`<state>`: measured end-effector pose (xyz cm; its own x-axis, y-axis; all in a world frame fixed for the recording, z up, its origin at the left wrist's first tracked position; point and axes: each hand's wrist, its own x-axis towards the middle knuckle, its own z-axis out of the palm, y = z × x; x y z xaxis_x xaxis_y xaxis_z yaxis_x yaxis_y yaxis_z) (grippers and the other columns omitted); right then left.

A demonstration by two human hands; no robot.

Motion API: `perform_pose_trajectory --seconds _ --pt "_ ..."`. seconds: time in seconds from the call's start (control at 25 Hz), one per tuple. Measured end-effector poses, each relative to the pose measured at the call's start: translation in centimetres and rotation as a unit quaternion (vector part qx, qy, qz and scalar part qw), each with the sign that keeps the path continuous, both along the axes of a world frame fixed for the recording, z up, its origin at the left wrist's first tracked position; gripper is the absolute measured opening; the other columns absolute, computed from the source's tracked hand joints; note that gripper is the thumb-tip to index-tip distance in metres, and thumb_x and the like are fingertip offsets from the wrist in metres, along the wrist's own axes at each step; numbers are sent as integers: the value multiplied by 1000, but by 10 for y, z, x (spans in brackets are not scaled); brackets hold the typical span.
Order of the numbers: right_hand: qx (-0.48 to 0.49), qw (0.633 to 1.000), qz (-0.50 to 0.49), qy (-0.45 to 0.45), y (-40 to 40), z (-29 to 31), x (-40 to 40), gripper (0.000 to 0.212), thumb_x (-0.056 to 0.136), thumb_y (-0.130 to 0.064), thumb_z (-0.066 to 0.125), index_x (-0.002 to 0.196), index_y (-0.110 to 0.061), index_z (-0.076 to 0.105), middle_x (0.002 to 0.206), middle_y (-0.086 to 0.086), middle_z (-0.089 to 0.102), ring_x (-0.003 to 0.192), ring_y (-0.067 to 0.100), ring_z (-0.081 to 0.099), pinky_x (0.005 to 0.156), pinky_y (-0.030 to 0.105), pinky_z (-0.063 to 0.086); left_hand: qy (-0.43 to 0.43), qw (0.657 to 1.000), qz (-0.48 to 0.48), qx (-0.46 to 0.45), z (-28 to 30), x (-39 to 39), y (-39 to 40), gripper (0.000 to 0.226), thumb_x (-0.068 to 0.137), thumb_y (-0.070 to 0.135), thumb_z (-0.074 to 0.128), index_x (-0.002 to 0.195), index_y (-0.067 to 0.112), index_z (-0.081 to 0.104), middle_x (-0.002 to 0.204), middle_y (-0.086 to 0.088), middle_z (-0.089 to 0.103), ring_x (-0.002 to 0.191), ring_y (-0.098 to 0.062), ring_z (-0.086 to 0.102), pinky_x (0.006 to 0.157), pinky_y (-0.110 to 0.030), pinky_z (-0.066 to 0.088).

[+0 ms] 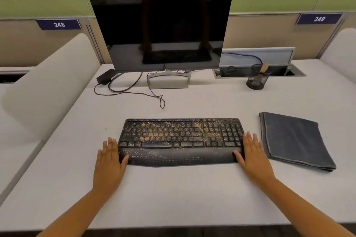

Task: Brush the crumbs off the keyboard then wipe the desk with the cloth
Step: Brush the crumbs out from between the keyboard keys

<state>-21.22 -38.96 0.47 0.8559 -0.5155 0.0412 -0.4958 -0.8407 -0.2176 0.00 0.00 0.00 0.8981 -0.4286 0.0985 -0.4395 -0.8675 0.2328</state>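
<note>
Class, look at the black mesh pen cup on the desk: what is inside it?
Inside the mesh cup a brush leans, its pale handle poking above the rim. The mesh blurs its lower end; anything else inside cannot be made out.

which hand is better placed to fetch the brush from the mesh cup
Right. The right hand rests at the keyboard's right end, the side where the mesh cup stands; the left hand would have to cross over.
</note>
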Motion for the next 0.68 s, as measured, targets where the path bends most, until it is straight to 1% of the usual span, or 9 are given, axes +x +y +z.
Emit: perform_pose_trajectory --seconds 0.12,0.24,0.32,0.4,0.48,0.56,0.68 --pt "25 999 -30 -18 2 -7 -7 109 71 -82 -12 150 -9 4 157 4 0 145 17 -7 117 30 -4 3 999 45 -18 -7 -3 10 97 82 70 0 144 -2 17 151 -18 18 141 -28 13 114 -41 11" --pt "51 997 -52 -10 6 -8 -10 117 66 -86 -11 150 -7 6 158 8 7 147 19 1 116 28 -3 16 998 61 -16 -15 -4 14 98 77 70 1 145 0 14 153 -16 17 142 -27 11 115 -40 9" --pt "63 996 -67 -9 7 -5 -11 111 72 -84 -1 150 -6 8 158 8 11 147 19 5 118 29 0 21 997 67 -13 -14 -2 13 98 76 70 2 144 2 19 152 -14 18 142 -26 13 115 -40 10" --pt "56 995 -83 4 9 -5 -12 101 77 -75 13 150 -6 10 158 9 13 147 20 5 120 34 4 18 997 75 0 -15 -3 14 100 76 72 2 144 2 23 152 -14 20 142 -25 15 115 -41 11" --pt "52 995 -89 14 7 -6 -13 100 77 -75 16 150 -6 11 158 9 13 147 20 5 120 36 5 28 997 73 10 -15 -3 14 104 75 76 -3 144 3 23 152 -13 20 142 -25 15 114 -40 10" --pt "45 995 -88 19 5 -8 -14 107 75 -82 8 150 -7 11 158 9 12 147 20 3 120 34 3 25 997 73 18 -16 -2 14 105 75 77 -6 143 3 25 151 -14 22 141 -26 17 113 -41 12" --pt "39 995 -88 35 3 -9 -14 118 65 -87 -7 150 -8 10 158 8 8 147 18 1 119 32 -1 35 996 71 31 -15 -2 13 104 77 76 -5 143 2 27 150 -15 25 140 -28 20 113 -43 15"
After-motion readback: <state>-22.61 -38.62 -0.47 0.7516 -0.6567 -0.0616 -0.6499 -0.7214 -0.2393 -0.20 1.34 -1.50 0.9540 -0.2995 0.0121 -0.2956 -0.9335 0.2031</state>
